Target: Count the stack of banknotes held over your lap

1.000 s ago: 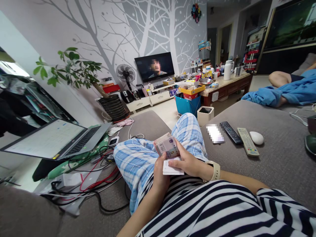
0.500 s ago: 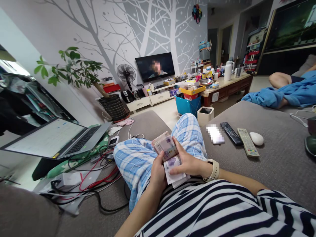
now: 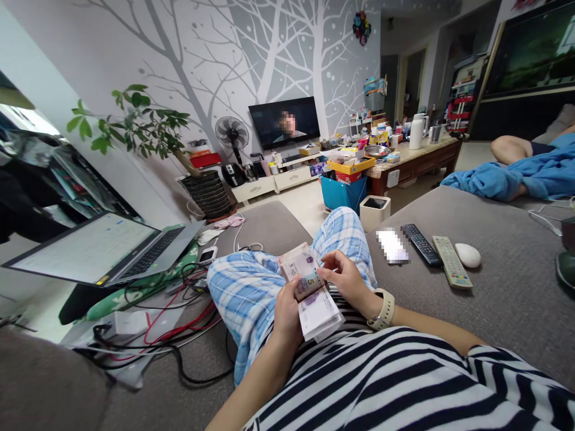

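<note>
We are seeing an open laptop (image 3: 96, 248) lying on a green cushion at nine o'clock from the hands, with a tangle of red and black cables (image 3: 166, 332) spilling between it and the plaid-trousered knees. Over the lap, the left hand (image 3: 287, 311) is wrapping its grip around a stack of banknotes (image 3: 309, 290), thumb pressing across the top so the bundle is staying squared and tilted toward the face, where the printed figures are showing. The right hand (image 3: 344, 278) is coming in from three o'clock, its grip pinching the upper edge of the top note, fingertips curled as if peeling one sheet free; a pale watch is sitting on that wrist. Further right on the grey sofa (image 3: 494, 299), at two o'clock, a black remote (image 3: 420, 243), a light remote (image 3: 450, 261) and a white mouse (image 3: 468, 255) are lying side by side, well apart from the hands. Nothing is crowding the notes.
</note>
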A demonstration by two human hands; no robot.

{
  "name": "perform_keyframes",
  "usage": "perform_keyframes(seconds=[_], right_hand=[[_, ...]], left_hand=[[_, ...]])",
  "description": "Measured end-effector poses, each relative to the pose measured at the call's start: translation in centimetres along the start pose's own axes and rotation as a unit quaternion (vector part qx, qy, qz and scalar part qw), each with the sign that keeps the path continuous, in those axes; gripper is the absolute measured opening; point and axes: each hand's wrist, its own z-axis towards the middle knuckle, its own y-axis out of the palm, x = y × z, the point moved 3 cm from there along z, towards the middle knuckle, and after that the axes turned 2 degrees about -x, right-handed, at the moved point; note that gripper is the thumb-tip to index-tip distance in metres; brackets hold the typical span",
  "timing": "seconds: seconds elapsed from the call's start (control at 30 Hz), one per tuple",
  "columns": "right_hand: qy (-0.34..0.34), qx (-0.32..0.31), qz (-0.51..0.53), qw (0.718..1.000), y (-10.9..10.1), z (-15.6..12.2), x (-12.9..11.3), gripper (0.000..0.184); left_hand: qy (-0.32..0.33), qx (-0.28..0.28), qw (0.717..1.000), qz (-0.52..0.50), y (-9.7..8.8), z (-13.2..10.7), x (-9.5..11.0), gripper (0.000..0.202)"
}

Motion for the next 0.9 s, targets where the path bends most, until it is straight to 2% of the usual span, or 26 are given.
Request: perform_keyframes(seconds=[0.07, 0.2, 0.3, 0.57, 0.7, 0.9], right_hand=[[-0.013, 0.002, -0.006, 1.000, 0.0, 0.1, -0.1, 0.029], [-0.026, -0.002, -0.020, 0.999, 0.1, -0.1, -0.3, 0.034], [-0.034, -0.005, -0.040, 0.999, 0.2, -0.2, -0.2, 0.035], [-0.045, -0.004, -0.075, 0.996, 0.3, -0.7, -0.6, 0.031], [-0.075, -0.021, -0.069, 0.995, 0.4, -1.2, -1.5, 0.026], [-0.137, -0.028, -0.091, 0.986, 0.4, -1.5, -2.7, 0.022]], left_hand=[[0.006, -0.002, 1.000, 0.019, 0.2, -0.3, 0.2, 0.007], [-0.011, -0.012, 1.000, -0.015, 0.8, -0.6, 0.1, 0.004], [-0.017, -0.017, 0.999, -0.025, 0.9, -0.5, -0.2, 0.011], [-0.008, -0.007, 1.000, -0.027, -0.5, 0.9, -1.3, 0.017], [-0.018, -0.007, 0.998, -0.060, -0.5, 1.0, -1.3, 0.020], [0.008, -0.016, 1.000, -0.013, -1.0, 0.9, -1.4, 0.015]])
